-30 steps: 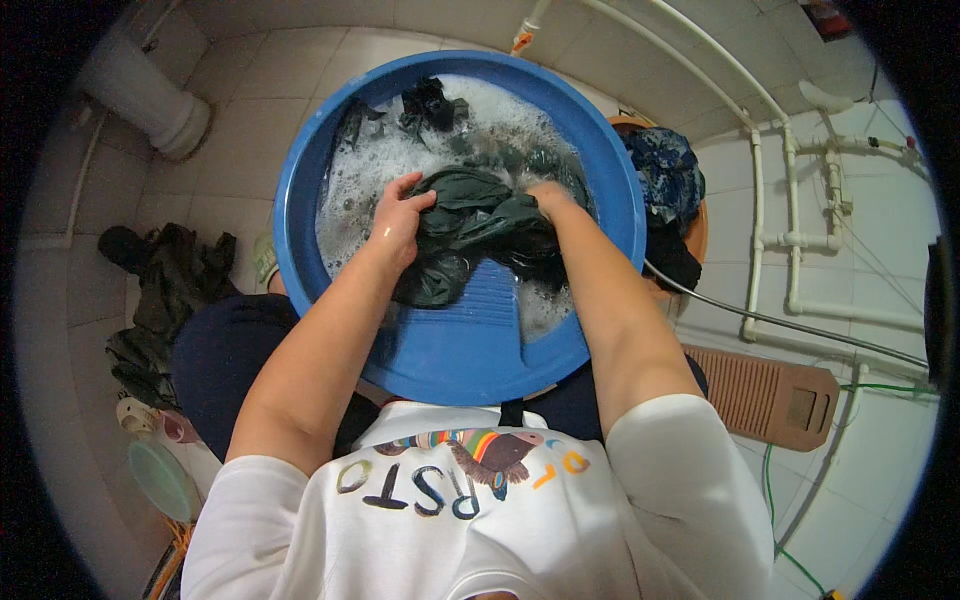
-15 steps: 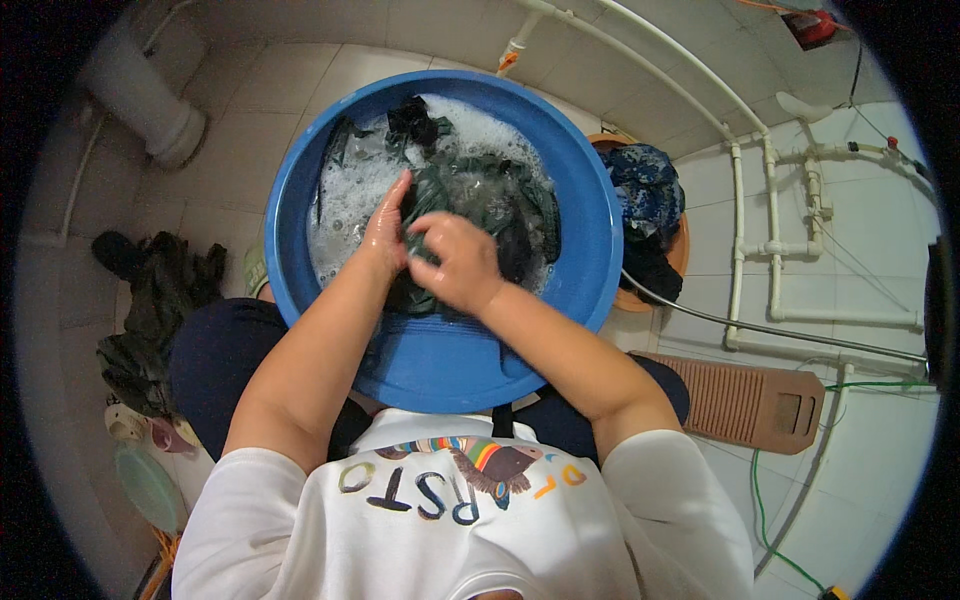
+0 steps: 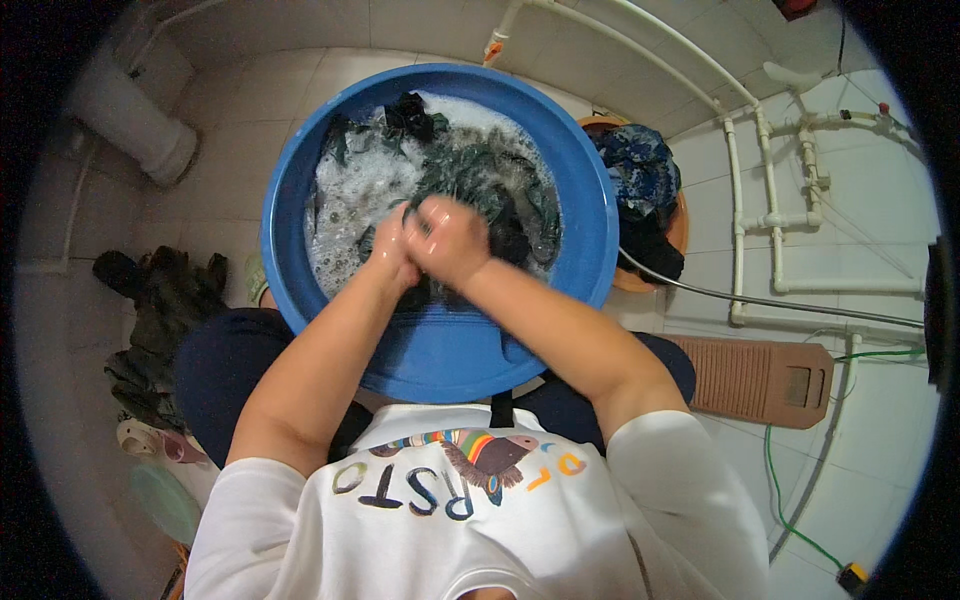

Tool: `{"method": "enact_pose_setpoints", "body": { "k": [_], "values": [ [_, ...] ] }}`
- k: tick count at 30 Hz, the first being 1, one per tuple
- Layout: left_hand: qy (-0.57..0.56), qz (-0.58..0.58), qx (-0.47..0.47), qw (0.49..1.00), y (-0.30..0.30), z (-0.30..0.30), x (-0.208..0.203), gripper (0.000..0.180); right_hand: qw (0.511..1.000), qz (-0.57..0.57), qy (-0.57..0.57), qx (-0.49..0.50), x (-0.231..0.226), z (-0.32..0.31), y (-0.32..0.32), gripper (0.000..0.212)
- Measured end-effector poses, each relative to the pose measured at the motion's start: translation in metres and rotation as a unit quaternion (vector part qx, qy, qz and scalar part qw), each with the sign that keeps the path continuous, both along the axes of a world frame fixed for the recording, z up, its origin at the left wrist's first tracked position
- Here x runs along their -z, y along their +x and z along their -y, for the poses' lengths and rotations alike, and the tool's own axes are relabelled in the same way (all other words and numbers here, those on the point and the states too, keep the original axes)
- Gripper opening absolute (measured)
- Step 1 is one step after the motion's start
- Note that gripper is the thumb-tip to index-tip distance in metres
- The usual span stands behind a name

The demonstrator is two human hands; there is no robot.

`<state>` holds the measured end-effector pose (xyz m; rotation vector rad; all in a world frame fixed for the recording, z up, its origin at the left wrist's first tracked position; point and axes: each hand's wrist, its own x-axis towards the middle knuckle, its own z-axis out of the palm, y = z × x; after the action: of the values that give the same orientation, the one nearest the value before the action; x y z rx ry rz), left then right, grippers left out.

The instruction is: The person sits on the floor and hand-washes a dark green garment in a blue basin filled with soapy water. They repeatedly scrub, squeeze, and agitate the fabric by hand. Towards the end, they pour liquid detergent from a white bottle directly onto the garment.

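A large round blue basin (image 3: 588,250) between my knees holds foamy water and a soaked dark green garment (image 3: 500,185). My left hand (image 3: 394,252) is closed over the near part of the basin, a fold of the wet cloth in its grip. Right against it, my right hand (image 3: 450,240) is curled around the same cloth, slightly smeared by motion. A little dark fabric shows between the two hands; the rest of what they grip is hidden by the fingers. White suds (image 3: 370,175) lie thickest on the left and far side of the water.
Behind the basin's right side, an orange tub (image 3: 682,225) holds blue camouflage clothing (image 3: 640,170). A brown washboard (image 3: 725,375) lies by my right knee. Dark clothes (image 3: 165,310) are heaped on the left floor. A grey hose (image 3: 780,301) and white pipes (image 3: 735,210) run along the right.
My left hand has gone from upright with straight fingers to closed on the cloth. My right hand has come up against it. The view has shifted slightly.
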<state>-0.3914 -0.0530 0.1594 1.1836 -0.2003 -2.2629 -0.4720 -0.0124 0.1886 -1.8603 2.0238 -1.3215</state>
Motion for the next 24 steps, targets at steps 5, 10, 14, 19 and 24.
{"method": "enact_pose_setpoints", "body": {
  "k": [5,10,14,19,24],
  "values": [
    [-0.002,-0.085,0.020,0.996,-0.001,0.010,0.006,0.028,0.999,0.010,0.044,-0.023,0.004,-0.002,0.003,0.022],
    [-0.036,-0.067,0.081,0.994,-0.012,0.003,-0.024,0.047,0.930,0.126,0.303,0.165,0.049,0.047,-0.092,0.040],
    [-0.125,0.042,-0.035,0.991,-0.008,0.016,-0.034,0.041,0.921,0.111,0.314,0.201,0.084,0.023,-0.140,0.077],
    [-0.258,0.080,0.080,0.960,-0.003,0.015,0.014,0.044,0.790,0.105,0.600,0.070,0.151,0.025,-0.188,0.082],
    [-0.209,0.054,0.074,0.974,-0.005,0.019,0.020,0.040,0.848,-0.030,0.507,0.150,0.157,0.022,-0.180,0.031]
  ]
}}
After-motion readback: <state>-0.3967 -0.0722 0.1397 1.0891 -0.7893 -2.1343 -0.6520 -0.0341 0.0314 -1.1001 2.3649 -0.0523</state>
